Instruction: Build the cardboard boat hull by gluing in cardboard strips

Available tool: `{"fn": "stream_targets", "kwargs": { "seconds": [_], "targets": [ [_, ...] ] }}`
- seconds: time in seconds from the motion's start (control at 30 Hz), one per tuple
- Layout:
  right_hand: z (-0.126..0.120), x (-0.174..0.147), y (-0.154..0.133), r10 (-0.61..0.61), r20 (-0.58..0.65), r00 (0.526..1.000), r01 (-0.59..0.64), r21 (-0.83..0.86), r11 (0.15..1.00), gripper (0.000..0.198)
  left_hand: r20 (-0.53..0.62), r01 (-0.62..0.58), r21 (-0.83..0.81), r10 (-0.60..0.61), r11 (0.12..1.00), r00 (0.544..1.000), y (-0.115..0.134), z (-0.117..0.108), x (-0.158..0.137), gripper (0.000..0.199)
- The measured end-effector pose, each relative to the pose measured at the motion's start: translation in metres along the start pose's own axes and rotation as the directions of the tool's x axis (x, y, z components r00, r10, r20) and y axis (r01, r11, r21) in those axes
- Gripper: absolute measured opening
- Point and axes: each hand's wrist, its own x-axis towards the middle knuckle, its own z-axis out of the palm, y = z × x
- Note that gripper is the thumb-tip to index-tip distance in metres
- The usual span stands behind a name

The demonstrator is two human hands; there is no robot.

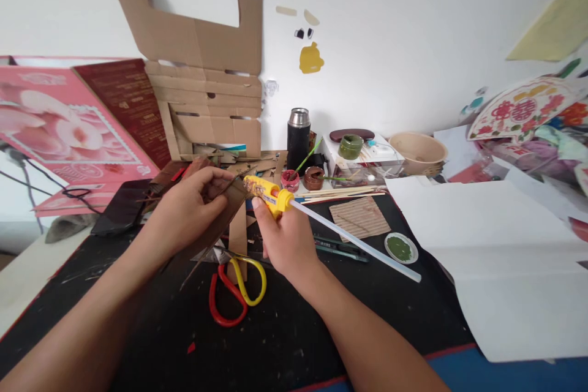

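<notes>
Over mat (160,343): right hand (294,244) wraps glue gun (265,192); left hand (193,205) pinches cardboard (232,201).

And at the back, there's a black cylindrical flask with a silver metal top (298,142), upright before the white wall (390,24)! Left of it, a large, cut-out sheet of brown cardboard (202,43) stands against that wall; far left, a pink, flower-printed box (82,116). Over on the right, a round beige bowl (419,148), a white fan-shaped piece with red flowers (521,107), and, nearer, a broad white sheet (505,257).
</notes>
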Motion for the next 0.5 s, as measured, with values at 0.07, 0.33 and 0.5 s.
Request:
{"fn": "stream_targets", "kwargs": {
  "seconds": [0.07, 0.33, 0.5],
  "targets": [
    [-0.0005, 0.0000, -0.0002, -0.012, -0.006, 1.000, 0.012, -0.017, 1.000, 0.051, -0.002, 0.000, 0.003, 0.000, 1.000, 1.000, -0.0008, 0.0004, 0.0003, 0.049],
    [-0.0013, 0.0008, 0.0001, -0.030, -0.017, 0.999, 0.029, -0.057, 0.998, 0.050, -0.001, 0.003, 0.011, -0.003, 1.000, 1.000, 0.0014, 0.0002, 0.0003, 0.049],
    [-0.0012, 0.0015, 0.0016, -0.049, -0.003, 0.999, 0.048, -0.122, 0.991, 0.054, -0.007, -0.014, 0.023, 0.014, 1.000, 1.000, -0.0018, 0.0022, 0.0016, 0.048]
  ]
}}
